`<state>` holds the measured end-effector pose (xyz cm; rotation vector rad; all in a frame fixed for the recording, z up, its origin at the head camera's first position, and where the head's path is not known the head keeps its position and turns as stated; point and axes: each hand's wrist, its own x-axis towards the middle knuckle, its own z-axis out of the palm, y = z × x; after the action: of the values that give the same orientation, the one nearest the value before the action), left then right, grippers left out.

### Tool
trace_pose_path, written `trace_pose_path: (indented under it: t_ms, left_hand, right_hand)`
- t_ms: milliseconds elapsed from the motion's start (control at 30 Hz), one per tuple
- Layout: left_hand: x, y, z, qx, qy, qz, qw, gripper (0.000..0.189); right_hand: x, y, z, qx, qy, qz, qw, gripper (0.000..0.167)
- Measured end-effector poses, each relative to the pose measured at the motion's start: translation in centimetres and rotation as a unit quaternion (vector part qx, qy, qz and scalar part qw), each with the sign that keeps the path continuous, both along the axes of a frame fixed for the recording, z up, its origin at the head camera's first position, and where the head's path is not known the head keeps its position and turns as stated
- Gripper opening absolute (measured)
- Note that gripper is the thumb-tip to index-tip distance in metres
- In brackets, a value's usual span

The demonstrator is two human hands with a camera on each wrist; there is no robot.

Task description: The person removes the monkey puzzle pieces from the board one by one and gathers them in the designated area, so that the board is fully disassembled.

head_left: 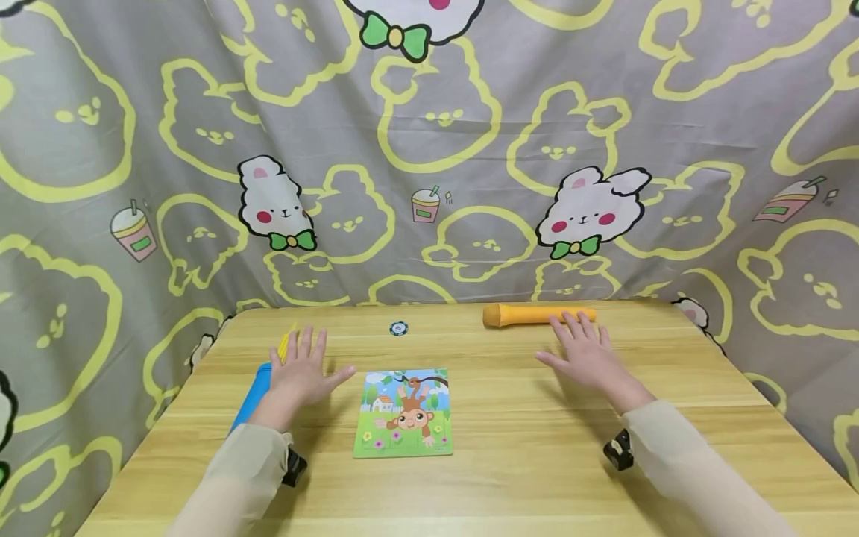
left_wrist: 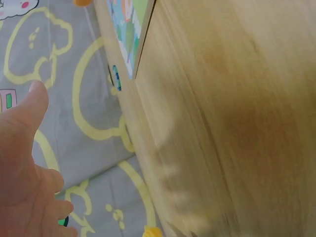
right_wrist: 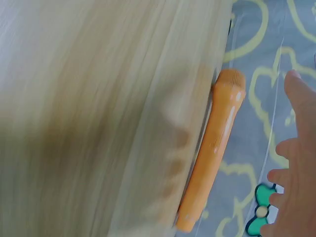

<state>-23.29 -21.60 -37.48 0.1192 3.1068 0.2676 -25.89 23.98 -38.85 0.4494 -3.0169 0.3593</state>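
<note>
My left hand (head_left: 302, 377) has its fingers spread above the table's left side, holding nothing. Partly behind it lie a blue cylinder (head_left: 251, 399) and a thin yellow thing (head_left: 285, 347) whose kind I cannot tell. To the right of that hand, a square picture board (head_left: 403, 414) with a cartoon monkey lies flat. Fingers apart, my right hand (head_left: 587, 358) hovers just in front of an orange toy microphone (head_left: 537, 315). The right wrist view shows this microphone (right_wrist: 212, 153) apart from the right hand (right_wrist: 301, 163). A dark-rimmed poker chip (head_left: 399, 328) rests near the back edge.
The wooden table (head_left: 510, 477) carries all these things. A grey curtain (head_left: 470, 149) with yellow and white cartoon animals hangs behind the table and along both sides. Black wrist cameras (head_left: 619, 451) sit under both forearms.
</note>
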Motion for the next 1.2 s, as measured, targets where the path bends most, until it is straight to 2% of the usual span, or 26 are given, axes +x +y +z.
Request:
trace_pose_path:
  t_ms: [333,467,667,900,1033,1200]
  left_hand:
    - [0.4,0.4,-0.4,-0.008,-0.015,-0.005,0.9998,0.094]
    - [0.7,0.7,-0.6,-0.011,-0.014,-0.015,0.9997,0.093]
    - [1.4,1.1,-1.0,-0.021,-0.032,-0.052,0.9979,0.091]
    - [1.7,1.7,-2.1,-0.018,-0.048,-0.113,0.9923,0.093]
    - [2.1,2.0,-2.5,-0.010,-0.051,-0.144,0.9883,0.094]
    - [2.4,2.1,-2.8,-0.012,-0.068,-0.164,0.9840,0.096]
  right_hand:
    - [0.2,-4.9,-0.3,-0.011,0.039,0.065,0.9971,0.081]
    - [0.5,-6.9,-0.6,-0.013,0.041,0.093,0.9947,0.080]
    - [0.8,-9.3,-1.1,0.005,0.009,0.142,0.9898,0.081]
    - [1.6,-11.5,-1.6,0.014,-0.039,0.210,0.9768,0.080]
    - [2.0,-12.4,-2.1,0.026,-0.059,0.235,0.9697,0.082]
    - [2.3,-13.1,-2.5,0.034,-0.085,0.256,0.9623,0.082]
